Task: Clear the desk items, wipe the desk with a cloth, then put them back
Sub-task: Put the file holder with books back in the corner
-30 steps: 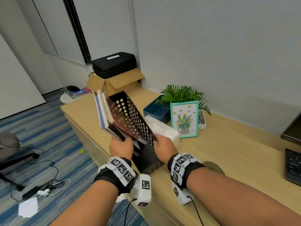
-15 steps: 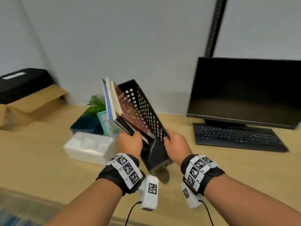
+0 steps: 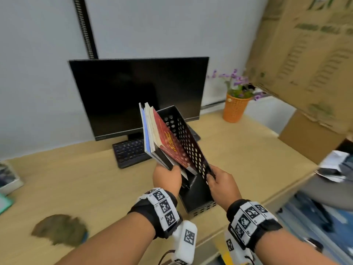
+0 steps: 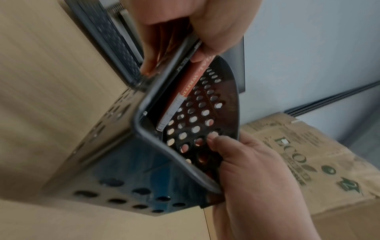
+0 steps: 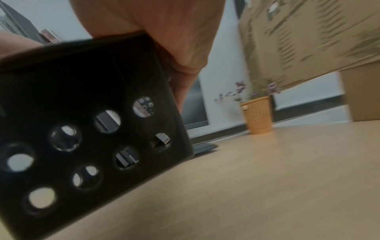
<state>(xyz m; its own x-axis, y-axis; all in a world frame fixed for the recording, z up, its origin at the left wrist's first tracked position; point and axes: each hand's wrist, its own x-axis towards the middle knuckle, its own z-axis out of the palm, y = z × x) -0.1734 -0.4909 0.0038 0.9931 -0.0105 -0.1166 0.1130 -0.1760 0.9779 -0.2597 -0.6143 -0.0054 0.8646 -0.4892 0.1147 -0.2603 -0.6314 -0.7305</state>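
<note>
We are observing both hands holding the black perforated file holder (image 3: 193, 150) above the worktop (image 3: 95, 178). The left hand (image 3: 167, 176) is pinching its near wall with the books (image 3: 162, 134); the right hand (image 3: 222, 183) fingers (image 4: 213, 138) are gripping the far wall. The cloth (image 3: 60, 229) is lying front left; the keyboard (image 3: 129, 153) and monitor (image 3: 137, 92) are standing behind.

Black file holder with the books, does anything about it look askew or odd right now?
Yes. The file holder is tilted in both hands above the desk, and its books lean and fan out past its rim. No damage shows.
</note>
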